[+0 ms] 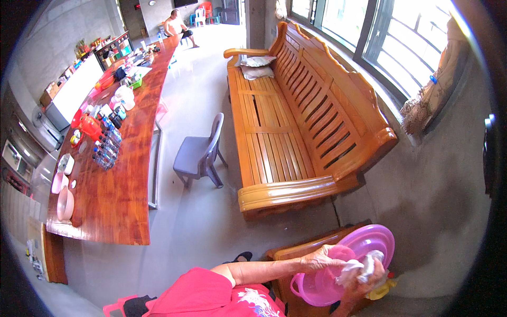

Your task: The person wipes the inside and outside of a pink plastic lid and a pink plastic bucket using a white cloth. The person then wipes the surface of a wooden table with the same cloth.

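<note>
One crumpled white cloth is being held above a pink handled basin, its bunched length being slanted from lower left to upper right, the far end being pointed toward a round pink vessel. Whether one piece or two are being gripped cannot be told. The basin is being supported by a low wooden table, its interior being partly blocked from view by hands and cloth. A yellow object is being glimpsed just beside the right hand. Farther off, a grey plastic chair is being flanked by a slatted wooden bench and a long red-brown table, on which clustered bottles are being displayed. The cloth's left end is being pinched between the thumb and bent fingers of the left hand; its other end is being clasped in the curled right hand, the fingertips being partly hidden by folds.
</note>
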The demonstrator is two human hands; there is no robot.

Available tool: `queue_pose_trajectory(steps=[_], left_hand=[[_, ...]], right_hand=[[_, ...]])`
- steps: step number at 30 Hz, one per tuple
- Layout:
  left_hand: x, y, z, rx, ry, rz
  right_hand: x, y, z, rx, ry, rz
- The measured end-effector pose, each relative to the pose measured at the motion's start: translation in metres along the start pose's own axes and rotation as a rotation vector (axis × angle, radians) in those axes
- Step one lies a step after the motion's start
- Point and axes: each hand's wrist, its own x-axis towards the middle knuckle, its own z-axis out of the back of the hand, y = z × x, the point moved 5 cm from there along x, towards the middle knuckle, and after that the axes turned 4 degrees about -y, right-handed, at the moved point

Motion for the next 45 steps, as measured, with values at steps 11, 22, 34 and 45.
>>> queue_pose_trajectory(steps=[11,22,34,45], left_hand=[[-0.028,-0.044,0.037,0.038,0.125,0.059],[-0.046,-0.110,0.060,0.443,0.248,0.001],[-0.072,-0.141,0.064,0.308,0.105,0.170],[-0.062,-0.151,0.117,0.595,-0.160,-0.072]], right_hand=[[0.051,0.074,-0.067,-0.063,0.270,0.435],[0.083,0.098,-0.056,-0.065,0.308,0.332],[0.097,0.085,-0.054,-0.004,0.184,0.255],[0.076,0.046,-0.031,0.239,-0.039,0.142]])
